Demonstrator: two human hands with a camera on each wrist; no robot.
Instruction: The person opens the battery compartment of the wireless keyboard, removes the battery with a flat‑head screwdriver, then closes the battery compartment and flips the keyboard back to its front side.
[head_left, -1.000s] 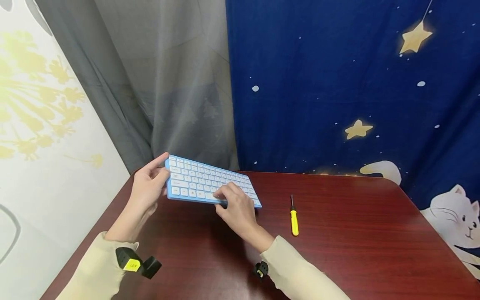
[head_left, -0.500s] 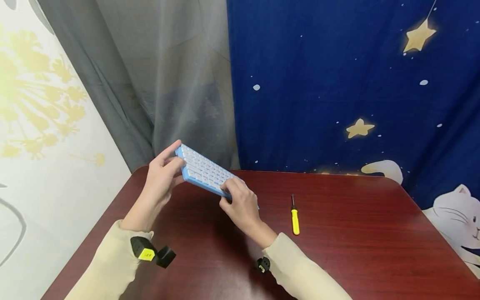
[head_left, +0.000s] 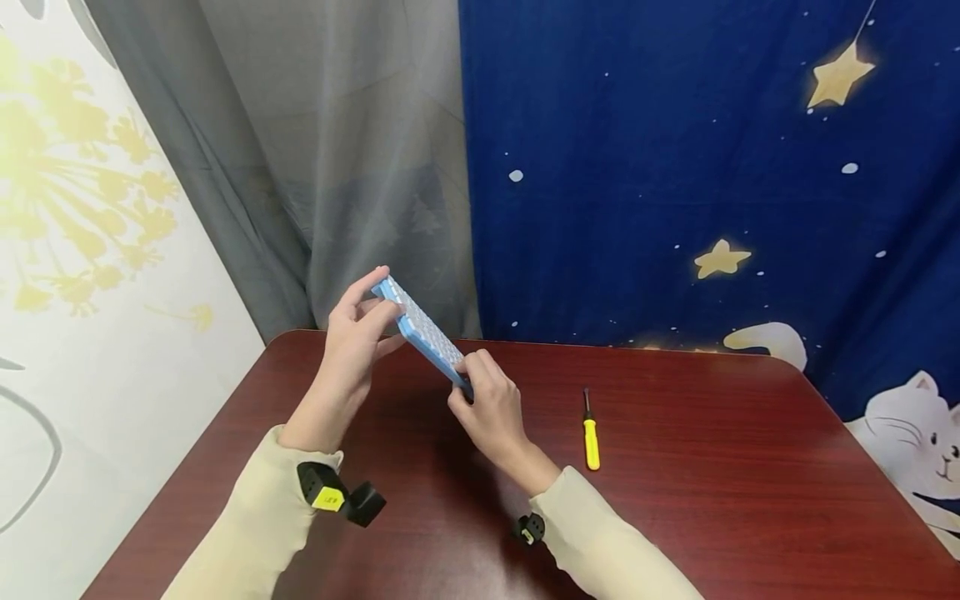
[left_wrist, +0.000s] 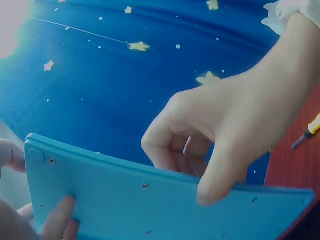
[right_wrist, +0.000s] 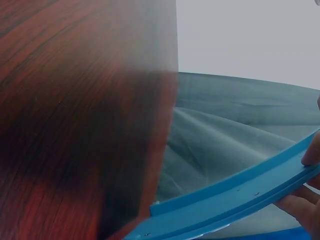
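Note:
A blue keyboard [head_left: 426, 327] with white keys is held tilted above the table, its left end raised. My left hand [head_left: 351, 354] grips that end, thumb on the key side. In the left wrist view, its fingers [left_wrist: 59, 220] touch the blue underside, where several small screws show. My right hand [head_left: 491, 408] pinches the near long edge, fingers over the keys and thumb [left_wrist: 218, 175] on the underside. The right wrist view catches the blue back [right_wrist: 225, 202] at a steep slant. To the right of my right hand lies a screwdriver [head_left: 591, 437] with a yellow handle.
The dark red wooden table [head_left: 697, 467] spreads beneath both hands. Behind it hang a grey curtain [head_left: 375, 167] and a blue curtain with stars [head_left: 637, 167]. A white patterned wall [head_left: 97, 375] borders the table's left side.
My left hand has moved up and right, lifting the keyboard's left end and turning its keys away from the head view. The right hand keeps its grip with a slight shift right.

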